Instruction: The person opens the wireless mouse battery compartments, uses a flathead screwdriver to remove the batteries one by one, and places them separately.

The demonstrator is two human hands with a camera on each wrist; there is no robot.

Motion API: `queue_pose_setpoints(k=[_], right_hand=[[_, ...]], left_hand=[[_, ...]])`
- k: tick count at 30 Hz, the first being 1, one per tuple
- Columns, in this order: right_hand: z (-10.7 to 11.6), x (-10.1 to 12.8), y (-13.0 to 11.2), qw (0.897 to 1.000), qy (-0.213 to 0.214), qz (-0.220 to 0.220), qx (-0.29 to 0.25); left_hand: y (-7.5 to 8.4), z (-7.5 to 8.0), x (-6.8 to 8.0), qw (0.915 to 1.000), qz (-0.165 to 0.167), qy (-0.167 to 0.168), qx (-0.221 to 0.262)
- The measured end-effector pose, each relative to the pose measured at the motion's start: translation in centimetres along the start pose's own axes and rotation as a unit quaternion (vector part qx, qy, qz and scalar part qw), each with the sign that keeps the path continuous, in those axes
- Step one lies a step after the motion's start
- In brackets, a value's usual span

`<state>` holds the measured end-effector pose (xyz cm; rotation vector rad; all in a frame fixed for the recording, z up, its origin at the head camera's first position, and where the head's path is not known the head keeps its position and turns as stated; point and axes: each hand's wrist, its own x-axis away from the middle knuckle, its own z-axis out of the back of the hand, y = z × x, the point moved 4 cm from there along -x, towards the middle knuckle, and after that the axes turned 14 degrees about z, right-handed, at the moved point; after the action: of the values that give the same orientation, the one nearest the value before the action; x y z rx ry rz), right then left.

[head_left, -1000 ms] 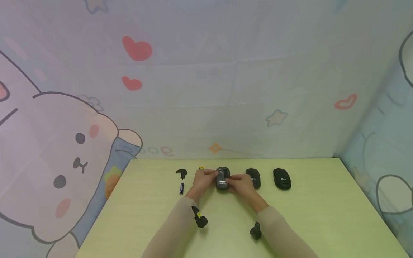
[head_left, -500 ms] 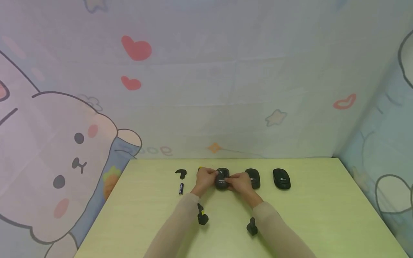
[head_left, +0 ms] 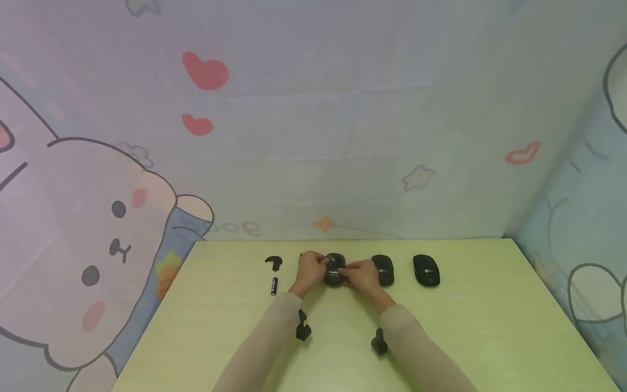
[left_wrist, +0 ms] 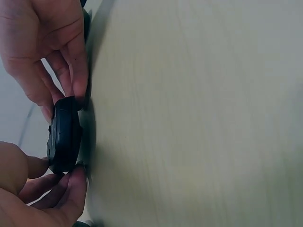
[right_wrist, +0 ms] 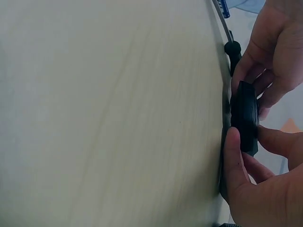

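Observation:
In the head view, a black computer mouse is between both hands, its labelled underside facing up. My left hand pinches its left edge. From the other side, my right hand pinches it near the lower right, thumb over the underside. In the left wrist view the mouse shows edge-on, close over the table, with the left hand below it and the right hand above. The right wrist view also has the mouse gripped at both ends.
Two more black mice lie to the right. Left of the hands are a black hooked piece and a small battery. A slim metal shaft with a black handle lies beside the left hand. A printed cloth hangs behind the table.
The mouse's underside looks more tilted than a second ago, and the dark slot seen then no longer shows clearly. Both hands keep their hold, with small shifts of fingers and wrists.

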<state>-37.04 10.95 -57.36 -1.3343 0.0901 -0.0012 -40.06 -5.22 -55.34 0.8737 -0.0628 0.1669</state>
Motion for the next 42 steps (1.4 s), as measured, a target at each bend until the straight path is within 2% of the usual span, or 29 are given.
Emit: queue_pose_setpoints(k=[8, 12, 19, 26, 32, 34, 36, 39, 42], right_hand=[[0.0, 0.0, -0.1, 1.000, 0.004, 0.001, 0.008], [0.0, 0.1, 0.0, 1.000, 0.003, 0.002, 0.014], [0.4, -0.3, 0.0, 1.000, -0.001, 0.007, 0.024], [1.0, -0.7, 0.2, 0.997, -0.028, 0.032, 0.060], [2.5, 0.3, -1.1, 0.991, -0.064, 0.065, 0.101], [3.4, 1.2, -1.9, 0.988, -0.082, 0.089, 0.096], [4.4, 1.9, -2.8, 0.983, -0.095, 0.125, 0.100], [6.1, 2.9, -3.9, 0.967, -0.100, 0.187, 0.142], [7.7, 3.6, -4.4, 0.949, -0.093, 0.232, 0.192]], left_hand=[[0.3, -0.1, 0.2, 0.9993, -0.025, 0.016, -0.024], [0.4, 0.1, 0.5, 0.9993, -0.024, 0.016, -0.025], [0.7, -0.2, 0.2, 0.9988, -0.021, 0.019, -0.040], [1.3, 1.2, 1.2, 0.9976, -0.018, 0.025, -0.061], [3.2, 2.8, 3.1, 0.9930, -0.064, 0.022, -0.096], [3.8, 3.3, 4.0, 0.9894, -0.084, 0.020, -0.117], [4.5, 3.7, 4.9, 0.9816, -0.119, 0.025, -0.148], [5.3, 3.9, 6.3, 0.9658, -0.173, 0.027, -0.191], [5.8, 3.5, 7.3, 0.9457, -0.218, 0.021, -0.241]])
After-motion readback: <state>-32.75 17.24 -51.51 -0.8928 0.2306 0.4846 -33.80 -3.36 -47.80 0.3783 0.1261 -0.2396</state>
